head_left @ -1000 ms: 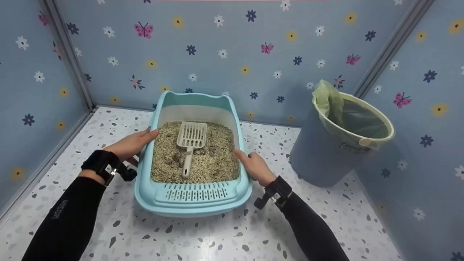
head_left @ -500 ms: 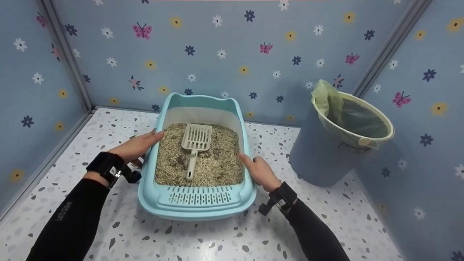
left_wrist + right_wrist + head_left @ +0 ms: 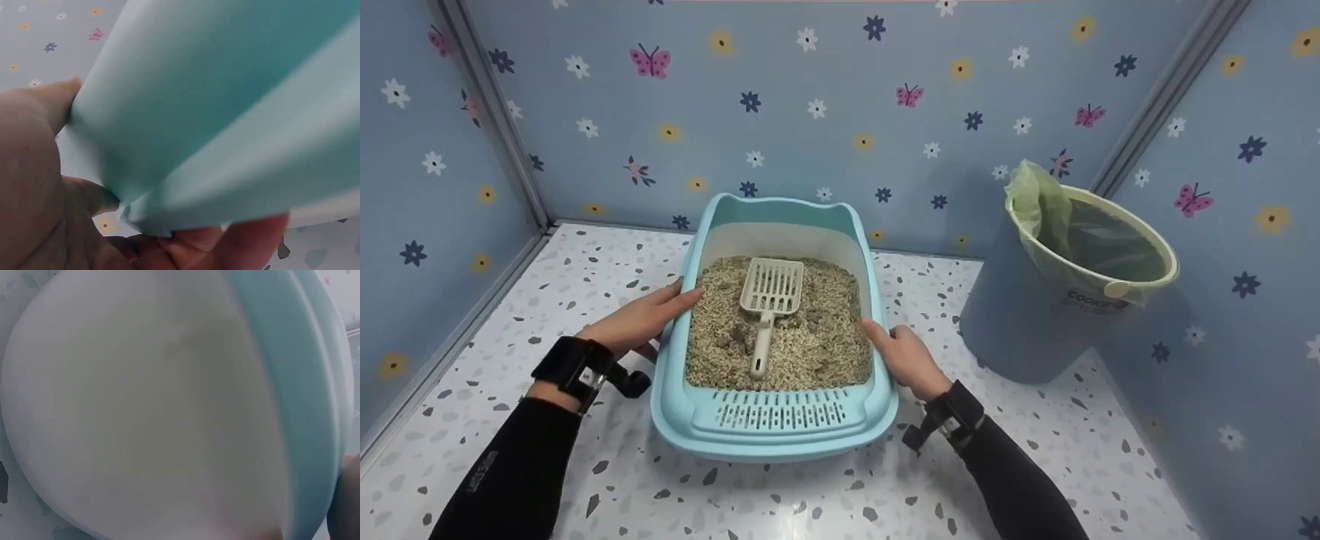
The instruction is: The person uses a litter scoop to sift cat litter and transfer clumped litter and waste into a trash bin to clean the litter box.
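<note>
A light-blue and white litter box [image 3: 772, 444] is held at both long sides, in the middle of the head view. My left hand [image 3: 636, 321] grips its left rim, thumb on top; the left wrist view shows fingers [image 3: 247, 244] curled beneath the rim [image 3: 225, 197]. On the opposite side my right hand [image 3: 911, 361] grips the rim with the thumb over it, its other fingers mostly hidden. The right wrist view is filled by the box's white outer wall [image 3: 129, 416]. Inside lies beige litter [image 3: 829, 367] with brownish clumps, and a slotted litter scoop [image 3: 772, 286] rests on it, handle toward me.
A blue-grey waste bin [image 3: 1012, 322] stands at the right, lined with a yellow-green bag [image 3: 1054, 217] draped over its rim. Flower-patterned walls [image 3: 810, 90] enclose the back and both sides. The surface below is white with grey speckles [image 3: 607, 480].
The litter box has shifted to the right and slightly toward me, both hands moving along with it. The scoop travels with the box, lying on the litter. The bin stays in place.
</note>
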The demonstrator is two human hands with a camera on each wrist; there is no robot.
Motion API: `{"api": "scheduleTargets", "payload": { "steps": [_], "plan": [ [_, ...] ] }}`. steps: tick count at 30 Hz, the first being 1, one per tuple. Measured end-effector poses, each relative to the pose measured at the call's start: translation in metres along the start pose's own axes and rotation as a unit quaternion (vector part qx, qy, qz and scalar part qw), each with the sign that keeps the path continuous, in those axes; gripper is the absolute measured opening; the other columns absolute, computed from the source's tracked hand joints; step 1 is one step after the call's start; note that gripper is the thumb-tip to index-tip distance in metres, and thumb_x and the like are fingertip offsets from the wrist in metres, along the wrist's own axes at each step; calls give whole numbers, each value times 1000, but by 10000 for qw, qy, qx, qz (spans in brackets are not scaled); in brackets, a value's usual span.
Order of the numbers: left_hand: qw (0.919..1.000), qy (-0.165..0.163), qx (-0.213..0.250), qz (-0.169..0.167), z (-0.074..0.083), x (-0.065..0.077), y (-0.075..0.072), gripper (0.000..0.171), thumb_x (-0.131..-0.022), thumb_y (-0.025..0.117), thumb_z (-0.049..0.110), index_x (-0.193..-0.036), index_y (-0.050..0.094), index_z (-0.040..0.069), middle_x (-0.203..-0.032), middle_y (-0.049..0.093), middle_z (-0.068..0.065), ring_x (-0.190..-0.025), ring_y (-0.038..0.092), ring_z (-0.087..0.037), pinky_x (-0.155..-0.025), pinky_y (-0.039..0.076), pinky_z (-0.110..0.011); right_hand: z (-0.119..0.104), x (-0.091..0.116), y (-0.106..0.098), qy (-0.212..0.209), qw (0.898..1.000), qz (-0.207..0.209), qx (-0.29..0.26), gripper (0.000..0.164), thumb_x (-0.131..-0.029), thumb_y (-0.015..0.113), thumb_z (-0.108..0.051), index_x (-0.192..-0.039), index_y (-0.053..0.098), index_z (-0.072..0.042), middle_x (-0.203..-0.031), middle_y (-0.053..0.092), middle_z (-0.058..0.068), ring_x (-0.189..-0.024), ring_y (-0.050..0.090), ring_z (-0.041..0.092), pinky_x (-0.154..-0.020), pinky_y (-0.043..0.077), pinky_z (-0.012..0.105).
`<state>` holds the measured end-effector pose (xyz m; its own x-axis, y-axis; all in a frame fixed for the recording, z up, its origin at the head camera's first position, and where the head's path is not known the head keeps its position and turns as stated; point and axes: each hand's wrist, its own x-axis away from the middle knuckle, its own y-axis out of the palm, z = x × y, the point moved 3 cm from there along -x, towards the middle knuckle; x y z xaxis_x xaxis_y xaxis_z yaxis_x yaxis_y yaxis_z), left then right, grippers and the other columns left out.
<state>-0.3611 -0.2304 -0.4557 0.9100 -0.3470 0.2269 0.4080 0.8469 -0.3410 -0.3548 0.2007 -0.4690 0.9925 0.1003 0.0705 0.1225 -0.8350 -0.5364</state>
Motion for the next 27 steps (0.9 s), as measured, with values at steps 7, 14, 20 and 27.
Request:
{"api": "scheduleTargets", "payload": {
  "steps": [7,14,20,27],
  "plan": [
    [9968,301,668,312,-14,13,9,100,-113,59,59,-180,-8,25,-148,58,-39,-100,79,-47,-73,67,-59,-2,-5,-6,164,9985,-111,511,74,-104,61,-77,-108,68,-3,-84,63,8,-64,55,17,-54,46,29],
    [9916,406,1179,352,-24,12,15,96,-113,64,52,-181,6,16,-142,64,-35,-101,79,-48,-74,67,-61,-34,-4,-34,79,9788,-234,2032,100,-99,56,-87,-138,68,5,-105,76,17,-80,71,26,-69,59,40],
    [9920,438,1150,269,-25,15,14,95,-114,64,49,-181,6,13,-145,62,-37,-104,79,-47,-75,67,-61,-97,6,-37,-442,9672,-45,2501,77,-105,65,-70,-137,69,1,-106,76,13,-88,71,27,-79,60,45],
    [9923,459,1135,175,-25,16,13,95,-114,65,45,-181,5,14,-140,66,-37,-103,79,-49,-75,67,-62,-135,-3,21,-661,9517,-1209,2742,52,-104,74,-60,-72,60,-22,-61,49,-11,-50,41,9,-46,36,27]
  ]
}}
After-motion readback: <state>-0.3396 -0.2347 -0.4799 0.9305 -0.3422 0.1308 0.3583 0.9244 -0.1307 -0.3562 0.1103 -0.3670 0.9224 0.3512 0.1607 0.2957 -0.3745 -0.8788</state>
